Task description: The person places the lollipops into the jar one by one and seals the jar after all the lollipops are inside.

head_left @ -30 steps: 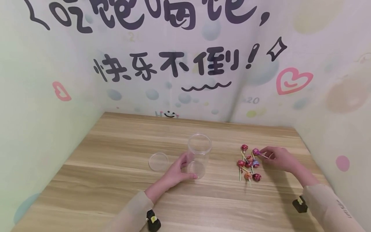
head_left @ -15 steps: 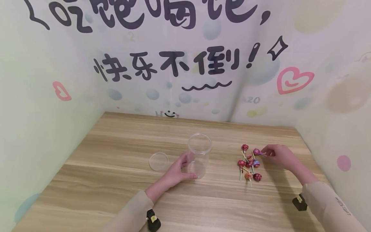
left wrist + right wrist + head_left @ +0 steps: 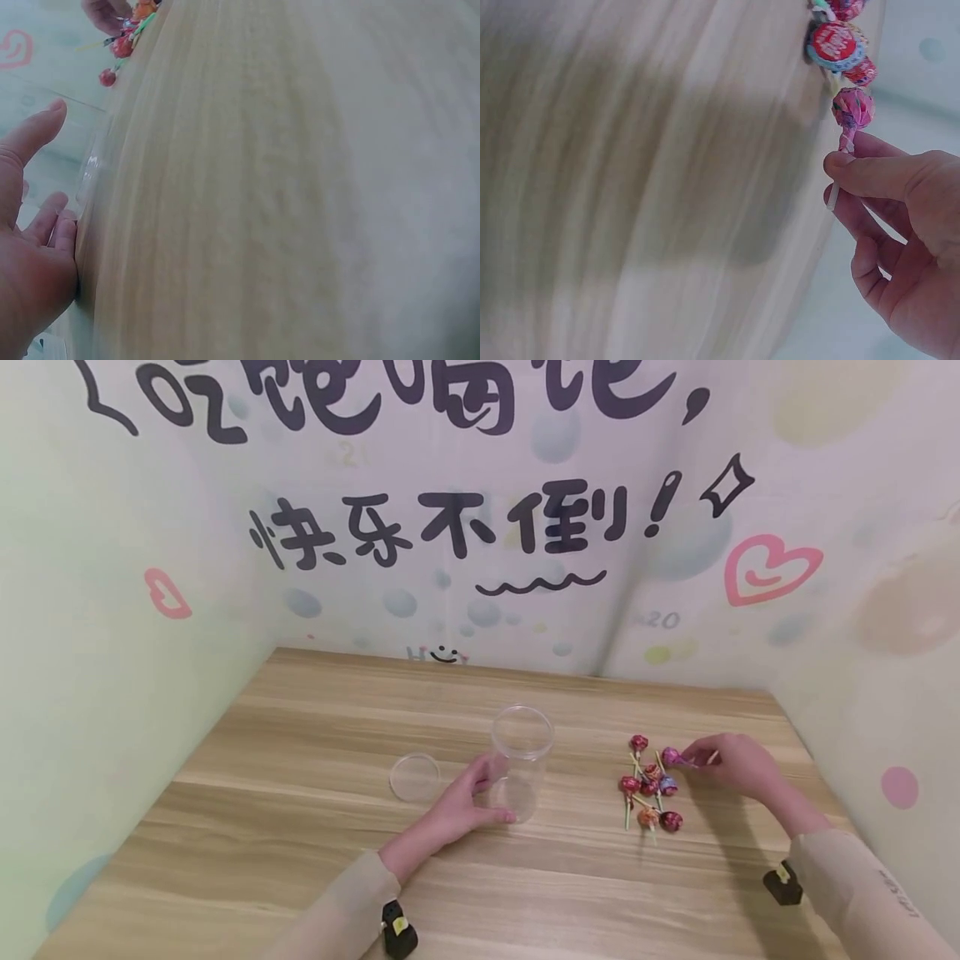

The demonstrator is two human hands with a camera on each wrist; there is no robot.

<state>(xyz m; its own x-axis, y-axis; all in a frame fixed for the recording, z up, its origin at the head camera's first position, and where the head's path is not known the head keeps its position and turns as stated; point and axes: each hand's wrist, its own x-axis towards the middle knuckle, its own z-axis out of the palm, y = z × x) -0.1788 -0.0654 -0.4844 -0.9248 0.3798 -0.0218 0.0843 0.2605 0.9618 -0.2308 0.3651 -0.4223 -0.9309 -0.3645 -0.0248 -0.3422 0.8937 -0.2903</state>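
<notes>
A tall clear plastic jar [image 3: 522,747] stands upright and uncapped on the wooden table. My left hand [image 3: 459,806] holds its lower left side, thumb in front and fingers behind; in the left wrist view the jar is only faintly visible beside the thumb. With thumb and fingers, my right hand [image 3: 738,767] pinches the stick of a pink-purple lollipop [image 3: 853,109], its wrapped head at the upper right of the pile. Several other wrapped lollipops [image 3: 649,785], red, orange and blue, lie crossed over one another to the left of that hand.
A round clear lid [image 3: 415,777] lies flat to the left of the jar. The wooden table [image 3: 322,860] meets a printed wall [image 3: 450,618] at the back and walls at both sides.
My right hand and the pinched lollipop have shifted very slightly right of the pile. The left hand stays at the jar. The head view has turned a little.
</notes>
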